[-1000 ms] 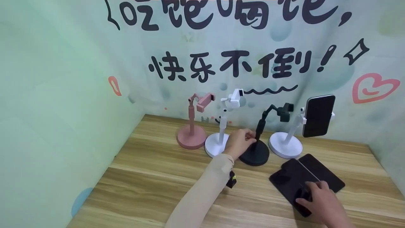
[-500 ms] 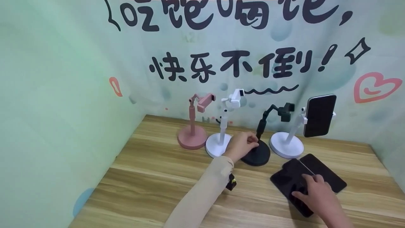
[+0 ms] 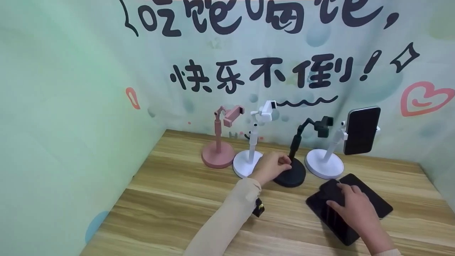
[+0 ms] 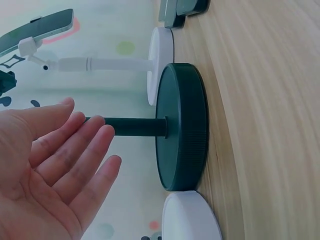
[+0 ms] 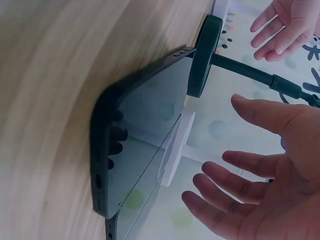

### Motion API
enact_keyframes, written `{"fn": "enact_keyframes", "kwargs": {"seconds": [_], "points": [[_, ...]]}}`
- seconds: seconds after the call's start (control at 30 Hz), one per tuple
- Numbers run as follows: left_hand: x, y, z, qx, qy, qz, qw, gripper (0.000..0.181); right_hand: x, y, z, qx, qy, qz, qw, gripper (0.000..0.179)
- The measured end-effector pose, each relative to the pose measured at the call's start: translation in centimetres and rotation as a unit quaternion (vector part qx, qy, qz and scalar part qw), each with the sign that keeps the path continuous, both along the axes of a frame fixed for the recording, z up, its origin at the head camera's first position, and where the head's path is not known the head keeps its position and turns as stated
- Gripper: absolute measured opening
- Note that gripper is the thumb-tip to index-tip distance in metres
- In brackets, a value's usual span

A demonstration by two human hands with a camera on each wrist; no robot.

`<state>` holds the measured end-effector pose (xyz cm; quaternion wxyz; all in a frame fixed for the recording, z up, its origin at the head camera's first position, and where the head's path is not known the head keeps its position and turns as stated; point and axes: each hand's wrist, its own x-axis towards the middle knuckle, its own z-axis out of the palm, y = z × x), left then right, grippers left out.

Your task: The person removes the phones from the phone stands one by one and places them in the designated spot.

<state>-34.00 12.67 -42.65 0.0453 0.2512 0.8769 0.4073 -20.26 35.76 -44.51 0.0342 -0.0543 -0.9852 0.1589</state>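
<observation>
A black phone stand [image 3: 290, 174] stands upright on the table. Beside its pole is my left hand [image 3: 272, 166], fingers loosely extended; in the left wrist view the hand [image 4: 65, 165] overlaps the pole [image 4: 140, 127] without curling round it. My right hand [image 3: 357, 208] hovers over several dark phones lying overlapped. In the right wrist view that hand [image 5: 265, 170] has its fingers spread, apart from the glossy phone [image 5: 150, 100]. Part of the phones is hidden under the right hand in the head view.
Left of the black stand are a white stand [image 3: 245, 165] and a pink stand [image 3: 218, 156]. To its right, another white stand [image 3: 324, 164] holds an upright phone [image 3: 362, 131]. A printed cloth [image 3: 213, 46] hangs behind the wooden table [image 3: 170, 199].
My right hand has shifted toward the back of the table, over the phones' far part. My left hand has dropped slightly beside the black stand's pole. The stands have stayed put.
</observation>
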Motion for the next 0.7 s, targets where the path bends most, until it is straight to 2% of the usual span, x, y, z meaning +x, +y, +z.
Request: {"fn": "enact_keyframes", "kwargs": {"seconds": [0.3,0.47,0.7], "points": [[0.9,-0.3,0.6,-0.012,-0.016,-0.015,0.9997,0.016,-1.7,0.4,-0.1,-0.027,-0.005,-0.006,0.9996,0.074],[1.5,-0.6,1.1,-0.027,-0.013,-0.021,0.9994,0.015,-3.0,1.0,-0.3,-0.055,0.008,-0.005,0.9985,0.073],[1.8,-1.2,1.1,-0.03,-0.005,-0.033,0.999,0.017,-4.7,1.7,-0.2,-0.109,0.023,-0.02,0.9936,0.069]]}}
